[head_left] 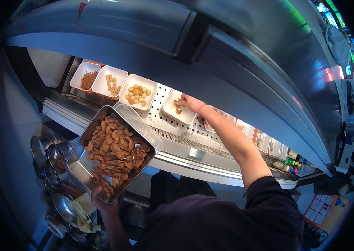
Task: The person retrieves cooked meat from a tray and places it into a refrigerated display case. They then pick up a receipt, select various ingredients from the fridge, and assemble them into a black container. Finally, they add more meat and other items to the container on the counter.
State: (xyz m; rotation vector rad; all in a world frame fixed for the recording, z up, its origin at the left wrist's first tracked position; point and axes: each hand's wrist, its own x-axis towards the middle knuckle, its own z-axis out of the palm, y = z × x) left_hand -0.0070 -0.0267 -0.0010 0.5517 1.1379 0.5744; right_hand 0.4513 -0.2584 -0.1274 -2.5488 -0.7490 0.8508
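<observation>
My left hand (pixel 100 201) grips the near corner of a deep metal tray (pixel 77 162), which is tilted. A heap of wrinkled brown food pieces (pixel 116 144), fried-looking, fills much of it. With the arm stretched into the chilled cabinet, my right hand (pixel 191 103) reaches over a white square container (pixel 187 117). Its fingers are closed at a brown food piece (pixel 177 103); a few similar pieces lie below in that container. A clear plastic lid (pixel 137 115) shows behind the metal tray's far edge.
Left of that container stand white containers of round yellowish balls (pixel 138 94), short tan sticks (pixel 112 85) and brown shreds (pixel 88 79). Further covered containers (pixel 263 141) line the right. The cabinet's hood (pixel 244 71) hangs low over my right arm. Metal bowls (pixel 65 207) stand lower left.
</observation>
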